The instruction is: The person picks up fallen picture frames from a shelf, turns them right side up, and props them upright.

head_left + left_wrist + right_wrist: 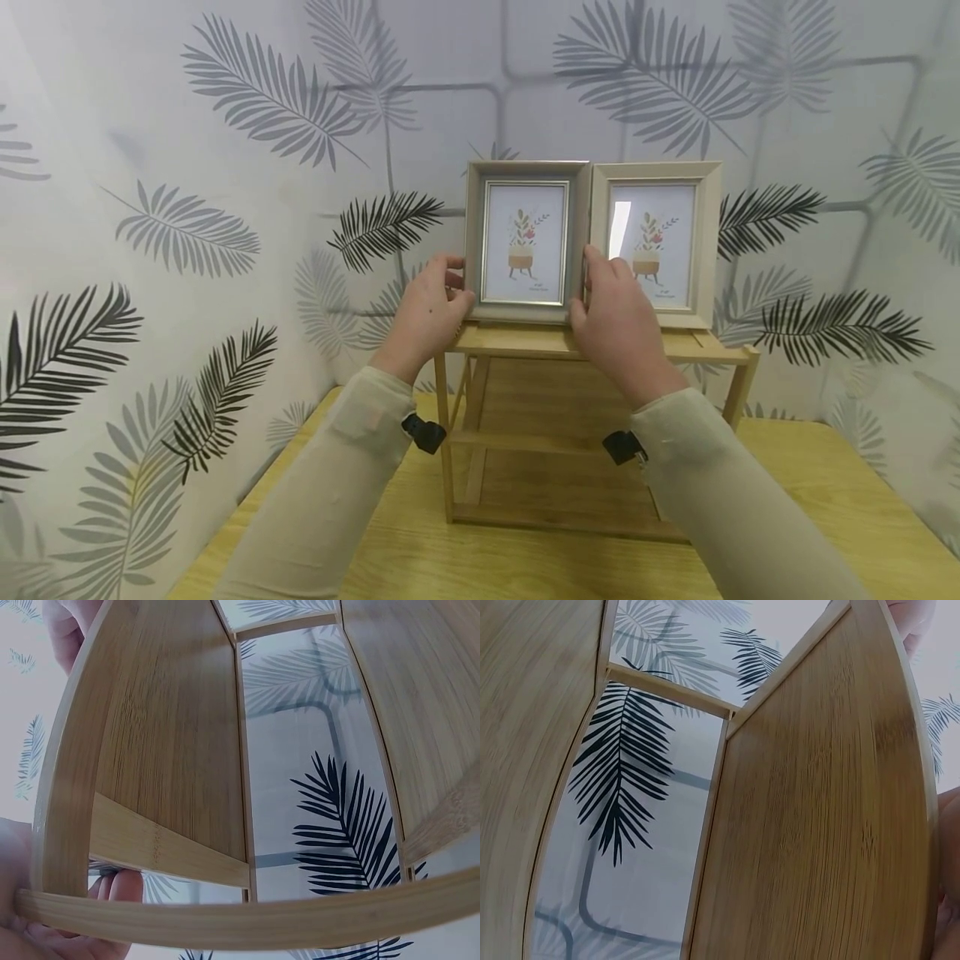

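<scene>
Hands grip the picture frame point(525, 242) at centre frame: left hand point(427, 317) curled on its left edge, right hand point(615, 321) on its right; upright on the shelf point(720, 350).

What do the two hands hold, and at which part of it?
Both hold the left picture frame, upright on the wooden shelf. The left hand grips its lower left edge; the right hand grips its lower right edge.

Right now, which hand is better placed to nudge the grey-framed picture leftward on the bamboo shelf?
Probably right. The right hand grips the grey-framed picture at its right edge, so it can push; the left hand holds the opposite edge.
</scene>
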Tool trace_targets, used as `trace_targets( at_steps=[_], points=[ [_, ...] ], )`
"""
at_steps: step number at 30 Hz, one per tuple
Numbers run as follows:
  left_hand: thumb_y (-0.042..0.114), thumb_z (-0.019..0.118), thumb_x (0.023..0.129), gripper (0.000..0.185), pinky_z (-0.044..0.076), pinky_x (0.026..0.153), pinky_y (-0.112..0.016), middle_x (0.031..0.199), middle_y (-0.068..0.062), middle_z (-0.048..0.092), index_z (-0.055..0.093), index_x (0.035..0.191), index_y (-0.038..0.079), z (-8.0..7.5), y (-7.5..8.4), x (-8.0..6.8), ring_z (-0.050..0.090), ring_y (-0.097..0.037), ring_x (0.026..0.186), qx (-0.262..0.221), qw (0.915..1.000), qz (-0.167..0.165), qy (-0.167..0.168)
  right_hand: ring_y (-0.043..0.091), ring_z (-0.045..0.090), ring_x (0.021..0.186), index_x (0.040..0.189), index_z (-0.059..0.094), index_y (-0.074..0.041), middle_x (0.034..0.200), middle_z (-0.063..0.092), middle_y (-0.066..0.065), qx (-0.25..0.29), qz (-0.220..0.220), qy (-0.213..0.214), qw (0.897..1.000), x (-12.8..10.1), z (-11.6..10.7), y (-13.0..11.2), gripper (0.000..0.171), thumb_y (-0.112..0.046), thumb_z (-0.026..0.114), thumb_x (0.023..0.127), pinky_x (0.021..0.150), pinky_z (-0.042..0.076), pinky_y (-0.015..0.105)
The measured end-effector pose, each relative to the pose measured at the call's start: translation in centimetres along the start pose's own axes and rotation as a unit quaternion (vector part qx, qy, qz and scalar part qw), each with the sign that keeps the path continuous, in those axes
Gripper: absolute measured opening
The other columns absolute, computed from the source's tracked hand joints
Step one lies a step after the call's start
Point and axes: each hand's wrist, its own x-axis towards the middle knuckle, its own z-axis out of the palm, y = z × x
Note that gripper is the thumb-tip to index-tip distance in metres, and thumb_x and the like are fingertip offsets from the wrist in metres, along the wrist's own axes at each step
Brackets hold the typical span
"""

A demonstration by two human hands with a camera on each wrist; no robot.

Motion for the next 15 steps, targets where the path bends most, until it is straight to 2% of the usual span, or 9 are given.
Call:
trace_targets(
  at_steps=[6, 15],
  points=[
    [0.024, 0.061, 0.101, 0.052, 0.051, 0.093, -0.043, 0.127, -0.008, 0.060, 0.043, 0.149, 0.012, 0.03, 0.01, -0.19, 0.059, -0.023, 0.112, 0.003, 0.9999, 0.007, 0.007, 0.026, 0.052, 0.082, 0.154, 0.038, -0.004, 0.107, 0.055, 0.013, -0.006, -0.013, 0.004, 1.000, -0.19, -0.14, 0.41, 0.068, -0.017, 0.066, 0.094, 0.064, 0.050, 0.038],
    [0.029, 0.060, 0.101, 0.055, 0.052, 0.090, -0.044, 0.128, -0.008, 0.058, 0.042, 0.150, 0.011, -0.21, -0.28, -0.78, 0.059, -0.022, 0.111, 0.007, 0.9997, 0.022, 0.009, 0.026, 0.052, 0.084, 0.153, 0.040, -0.005, 0.108, 0.057, 0.013, -0.015, -0.035, 0.006, 0.999, -0.59, -0.79, 0.85, 0.068, -0.020, 0.067, 0.093, 0.064, 0.049, 0.039]
  ],
)
